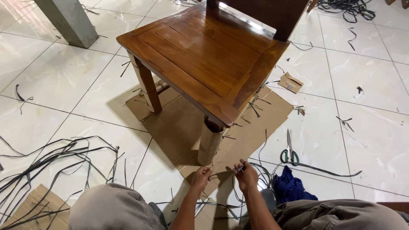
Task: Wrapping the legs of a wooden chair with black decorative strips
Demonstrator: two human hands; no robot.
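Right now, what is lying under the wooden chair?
A flat sheet of brown cardboard lies under the wooden chair, with thin dark strip offcuts on it. The seat covers the floor beneath its middle and the far legs.

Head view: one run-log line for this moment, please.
left hand: pinching strap | right hand: pinching same strap | wooden chair: upright on cardboard | scissors: on floor, untouched
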